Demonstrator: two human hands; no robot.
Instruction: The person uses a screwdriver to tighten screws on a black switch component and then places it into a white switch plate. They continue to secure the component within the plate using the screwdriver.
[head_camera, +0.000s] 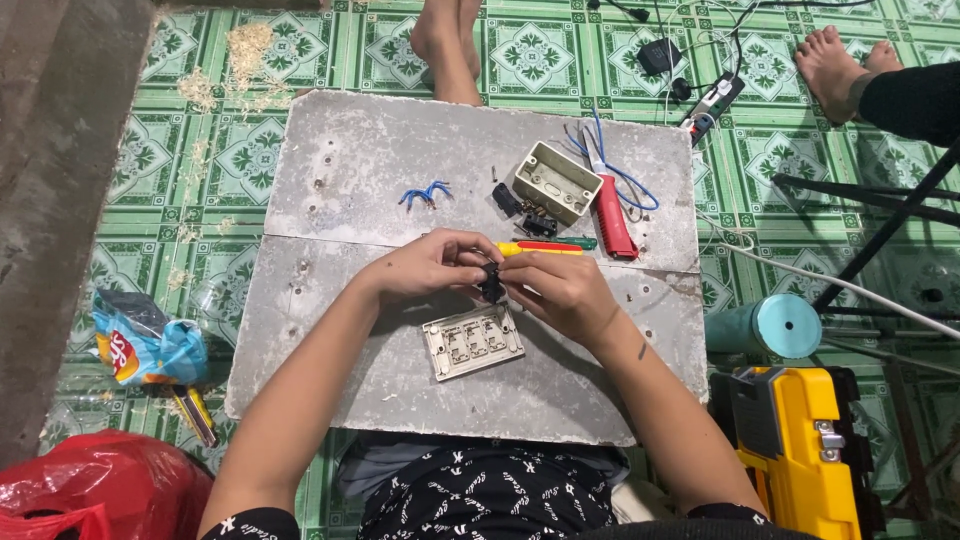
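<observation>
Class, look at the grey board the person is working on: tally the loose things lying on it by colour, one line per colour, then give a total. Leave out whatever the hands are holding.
Cream: 2, the switch plate and the wall box
Blue: 1, the short wire piece
Red: 1, the red-handled tool
Yellow: 1, the screwdriver
Black: 2, the small parts by the box
Total: 7

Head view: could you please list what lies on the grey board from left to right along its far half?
Bent blue wire pieces → small black part → cream plastic wall box → red-handled cutter.
</observation>
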